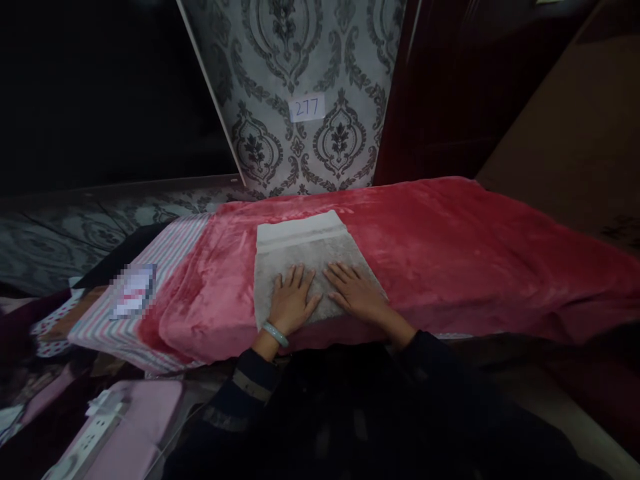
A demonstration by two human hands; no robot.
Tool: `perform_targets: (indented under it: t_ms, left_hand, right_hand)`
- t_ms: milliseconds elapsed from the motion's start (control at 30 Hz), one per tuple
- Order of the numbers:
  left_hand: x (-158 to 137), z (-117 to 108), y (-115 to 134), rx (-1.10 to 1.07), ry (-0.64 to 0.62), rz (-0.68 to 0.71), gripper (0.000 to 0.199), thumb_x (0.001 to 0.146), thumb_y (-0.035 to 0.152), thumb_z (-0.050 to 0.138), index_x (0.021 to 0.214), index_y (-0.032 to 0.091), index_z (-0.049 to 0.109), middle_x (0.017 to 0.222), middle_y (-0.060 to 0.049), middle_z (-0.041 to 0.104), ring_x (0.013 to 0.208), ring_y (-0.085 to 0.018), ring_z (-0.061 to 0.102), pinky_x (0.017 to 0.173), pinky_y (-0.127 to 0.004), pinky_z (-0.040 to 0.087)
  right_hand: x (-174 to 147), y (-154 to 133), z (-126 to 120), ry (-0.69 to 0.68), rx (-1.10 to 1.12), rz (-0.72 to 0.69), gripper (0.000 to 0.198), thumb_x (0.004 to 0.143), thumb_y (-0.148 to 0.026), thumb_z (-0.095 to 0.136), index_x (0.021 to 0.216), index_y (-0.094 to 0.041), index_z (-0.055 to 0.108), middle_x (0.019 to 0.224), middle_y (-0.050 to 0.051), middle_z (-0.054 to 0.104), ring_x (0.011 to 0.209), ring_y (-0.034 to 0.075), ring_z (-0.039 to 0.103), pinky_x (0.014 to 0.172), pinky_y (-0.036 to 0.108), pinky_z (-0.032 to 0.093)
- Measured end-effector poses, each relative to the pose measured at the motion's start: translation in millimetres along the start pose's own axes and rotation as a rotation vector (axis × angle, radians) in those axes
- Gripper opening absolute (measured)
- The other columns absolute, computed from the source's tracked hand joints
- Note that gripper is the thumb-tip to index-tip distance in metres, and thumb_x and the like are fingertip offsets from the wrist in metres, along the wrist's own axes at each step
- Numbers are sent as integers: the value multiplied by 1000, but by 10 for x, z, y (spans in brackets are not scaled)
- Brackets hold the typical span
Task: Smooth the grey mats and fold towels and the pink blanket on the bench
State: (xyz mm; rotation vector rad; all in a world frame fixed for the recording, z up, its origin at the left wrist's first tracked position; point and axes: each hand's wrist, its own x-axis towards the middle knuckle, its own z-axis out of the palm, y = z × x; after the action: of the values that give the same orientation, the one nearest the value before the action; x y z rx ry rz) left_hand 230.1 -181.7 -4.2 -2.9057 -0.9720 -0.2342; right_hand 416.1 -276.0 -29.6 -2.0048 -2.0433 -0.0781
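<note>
The left hand [291, 301] lies flat, fingers spread, grasping nothing, on the grey towel [310, 252] spread over the red plush blanket [450, 247]; the towel looks soft, light and limp, best taken by opposite edges. The right hand [357, 293] rests there likewise.

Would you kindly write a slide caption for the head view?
Left hand and right hand resting flat on a grey cloth spread over a red blanket, beneath patterned wallpaper.
</note>
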Motion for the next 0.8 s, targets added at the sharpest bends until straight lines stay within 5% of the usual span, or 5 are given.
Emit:
perform_targets:
  t_ms: [267, 367, 533, 800]
  left_hand:
    - [-11, 3, -17, -15, -4, 4, 58, 102, 45, 36, 157, 28, 40, 166, -8, 33, 154, -32, 27, 121, -62, 28]
    - [-14, -27, -19, -39, -16, 33, 56, 103, 44, 35, 157, 34, 38, 167, -2, 32, 155, -33, 24, 120, -65, 27]
    - [38, -78, 68, -90, -13, 65, 57, 103, 40, 35, 158, 26, 37, 166, -8, 33, 155, -31, 25, 122, -66, 23]
    - [-50, 39, 151, -103, -7, 179, 63, 102, 43, 42, 158, 15, 36, 165, -16, 34, 155, -30, 26, 126, -58, 21]
  right_hand:
    - [-309, -74, 19, 17, 69, -162, 60, 104, -42, 44, 161, -25, 33, 164, 6, 33, 154, 26, 22, 125, 54, 26]
    - [-189, 1, -136, -25, 193, -198, 54, 105, -42, 40, 156, -25, 44, 158, 6, 44, 150, 25, 34, 122, 51, 33]
    - [317, 146, -252, 95, 282, -79, 55, 105, -34, 29, 155, -21, 46, 158, 7, 44, 150, 23, 33, 123, 50, 31]
    - [465, 156, -16, -69, 168, 36, 55, 105, -32, 25, 157, -22, 43, 165, 5, 31, 155, 24, 21, 124, 53, 24]
